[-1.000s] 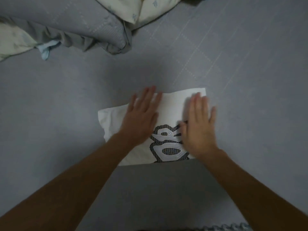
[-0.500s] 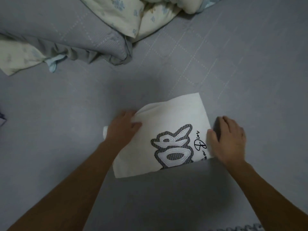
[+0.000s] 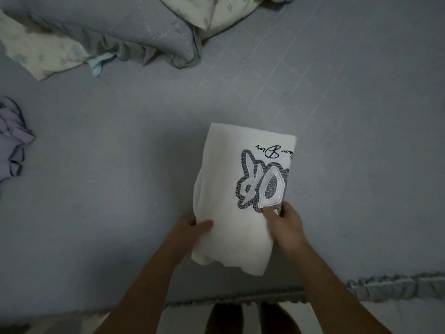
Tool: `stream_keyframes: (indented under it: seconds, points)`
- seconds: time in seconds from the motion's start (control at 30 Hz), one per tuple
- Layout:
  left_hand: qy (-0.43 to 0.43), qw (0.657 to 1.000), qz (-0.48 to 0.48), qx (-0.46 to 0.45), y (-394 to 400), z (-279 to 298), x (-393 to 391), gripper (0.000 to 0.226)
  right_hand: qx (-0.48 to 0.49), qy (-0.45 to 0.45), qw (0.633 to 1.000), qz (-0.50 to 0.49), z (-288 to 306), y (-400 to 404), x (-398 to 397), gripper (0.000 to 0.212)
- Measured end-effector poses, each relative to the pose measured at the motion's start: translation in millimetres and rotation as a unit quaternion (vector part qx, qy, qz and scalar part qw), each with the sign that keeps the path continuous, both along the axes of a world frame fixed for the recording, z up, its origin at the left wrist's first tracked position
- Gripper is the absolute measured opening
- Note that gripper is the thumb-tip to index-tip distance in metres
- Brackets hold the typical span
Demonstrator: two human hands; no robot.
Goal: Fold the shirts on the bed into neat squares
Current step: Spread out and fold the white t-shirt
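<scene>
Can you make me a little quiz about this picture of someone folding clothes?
1. True or false: both hands hold the white shirt.
2. What lies at the left edge of the bed: A) a crumpled purple cloth, B) a shoe, C) a book?
3. Fill in: the left hand grips the shirt's ___ side.

Key: 1 true, the right hand pinches by the print. 2 A, the purple cloth. 3 left.
</scene>
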State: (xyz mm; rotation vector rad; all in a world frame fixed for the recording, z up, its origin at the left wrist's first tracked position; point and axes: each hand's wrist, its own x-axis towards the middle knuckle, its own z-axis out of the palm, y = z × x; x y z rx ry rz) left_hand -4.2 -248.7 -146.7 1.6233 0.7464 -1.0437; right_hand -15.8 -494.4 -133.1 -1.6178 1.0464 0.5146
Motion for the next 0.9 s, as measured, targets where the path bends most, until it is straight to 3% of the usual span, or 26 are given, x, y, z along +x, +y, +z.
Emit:
stream_keyframes:
  seconds: [0.1,0.27,0.4,0.5,0.63,0.77,0.9]
  points:
    - [-0.022,0.997,0.067,0.030,-15.6,-7.0,-46.3,0.019,0.035,0.026,0.999,0.010,-3.9,-17.7,-32.1,0.011]
    - [-0.067,0.986,0.127,0.083,-40.9,-12.6,-91.4,0.028,0.087,0.126,0.982,0.112,-7.1,-25.2,-103.1,0.029]
    - [0.034,0.967,0.244,-0.067,-46.9,-6.4,-101.2,0.025,0.098,0.086,0.985,0.110,-2.6,-22.1,-119.3,0.019]
    - [0.081,0.959,0.246,-0.113,-43.3,-0.5,-104.4,0.031,0.107,0.078,0.986,0.099,-1.3,-27.8,-119.8,0.027]
    - [0.081,0.957,0.251,-0.121,-48.3,8.2,-122.7,0.037,0.088,0.063,0.987,0.121,6.2,-40.3,-139.1,0.018]
    - [0.056,0.939,0.302,-0.154,-58.2,11.5,-145.2,0.042,0.097,0.021,0.994,0.038,7.2,-44.3,-149.8,0.031]
    - [0.049,0.915,0.357,-0.179,-55.9,0.8,-141.9,0.041,0.135,0.021,0.990,0.017,-4.4,-44.8,-139.4,0.018]
